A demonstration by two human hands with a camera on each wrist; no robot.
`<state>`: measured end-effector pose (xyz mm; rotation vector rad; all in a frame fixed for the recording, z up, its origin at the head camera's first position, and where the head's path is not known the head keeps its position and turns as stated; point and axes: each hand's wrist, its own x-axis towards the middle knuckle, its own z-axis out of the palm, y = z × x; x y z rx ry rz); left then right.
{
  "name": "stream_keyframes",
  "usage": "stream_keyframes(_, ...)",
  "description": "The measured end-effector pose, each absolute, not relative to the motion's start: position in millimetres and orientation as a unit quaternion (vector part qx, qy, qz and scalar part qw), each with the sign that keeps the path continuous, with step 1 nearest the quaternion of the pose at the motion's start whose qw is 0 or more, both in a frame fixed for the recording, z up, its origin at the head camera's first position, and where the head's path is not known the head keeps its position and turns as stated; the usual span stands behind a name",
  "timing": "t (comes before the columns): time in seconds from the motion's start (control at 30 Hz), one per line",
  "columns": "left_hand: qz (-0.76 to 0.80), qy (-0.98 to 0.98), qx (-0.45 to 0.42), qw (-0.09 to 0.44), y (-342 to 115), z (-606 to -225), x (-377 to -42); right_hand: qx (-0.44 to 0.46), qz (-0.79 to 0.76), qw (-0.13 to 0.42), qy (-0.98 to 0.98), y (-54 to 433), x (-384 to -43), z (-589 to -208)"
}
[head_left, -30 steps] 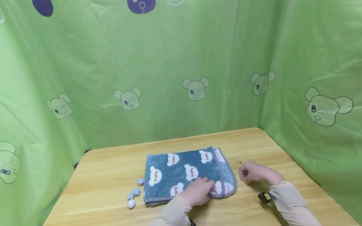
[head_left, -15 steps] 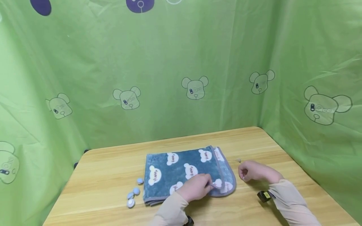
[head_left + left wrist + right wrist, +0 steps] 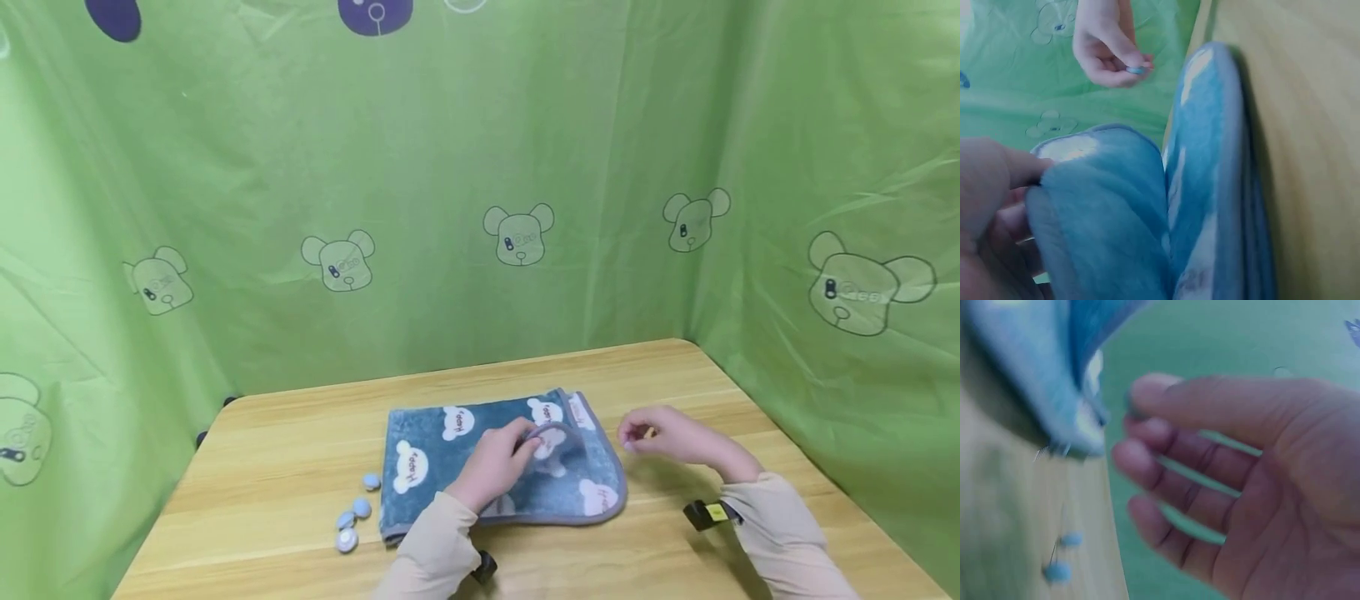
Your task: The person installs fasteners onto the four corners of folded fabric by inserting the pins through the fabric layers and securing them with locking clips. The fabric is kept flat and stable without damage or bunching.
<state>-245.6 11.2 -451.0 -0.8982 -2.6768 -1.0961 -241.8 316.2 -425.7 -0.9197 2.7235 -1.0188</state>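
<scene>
A folded teal blanket (image 3: 435, 487) with white bear faces and a grey edging lies on the table in the head view. My left hand (image 3: 495, 462) grips its top layer near the front right corner, turned back over the fold. In the left wrist view that layer (image 3: 1110, 212) is raised apart from the lower layers (image 3: 1204, 175). Right of the blanket, my right hand (image 3: 671, 433) is above the table. It pinches a small blue-headed pin (image 3: 1137, 70) between thumb and forefinger, mostly hidden by the fingertips.
Several small round pale-blue caps (image 3: 347, 539) lie left of the blanket. Two blue-headed pins (image 3: 1058, 572) rest on the wooden table (image 3: 285, 467) in the right wrist view. Green curtains (image 3: 420, 167) with bear drawings hang behind and beside it.
My left hand has lifted the blanket's top corner and drawn it back to the left, uncovering the layer beneath. My right hand has risen and shifted slightly left toward the blanket.
</scene>
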Motion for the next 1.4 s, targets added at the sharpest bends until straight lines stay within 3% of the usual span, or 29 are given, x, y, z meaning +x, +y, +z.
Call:
stream_keyframes(0.17, -0.424, -0.865, -0.262, 0.055, 5.6, -450.2, -255.1, -0.324, -0.388, 0.030, 0.862, 301.0, -245.5, -415.0)
stream_keyframes(0.5, -0.458, -0.856, -0.222, 0.091, -7.1, -440.5, -266.5, -0.356, -0.422, 0.076, 0.830, 255.9, -259.3, -406.7)
stream_keyframes(0.8, -0.465, -0.850, -0.222, 0.107, -11.0, -434.1, -264.7, -0.342, -0.401, 0.070, 0.847, 212.3, -274.2, -403.4)
stream_keyframes(1.4, -0.463, -0.849, -0.230, 0.108, -8.5, -434.4, -262.8, -0.326, -0.411, 0.046, 0.850, 197.8, -277.2, -406.1)
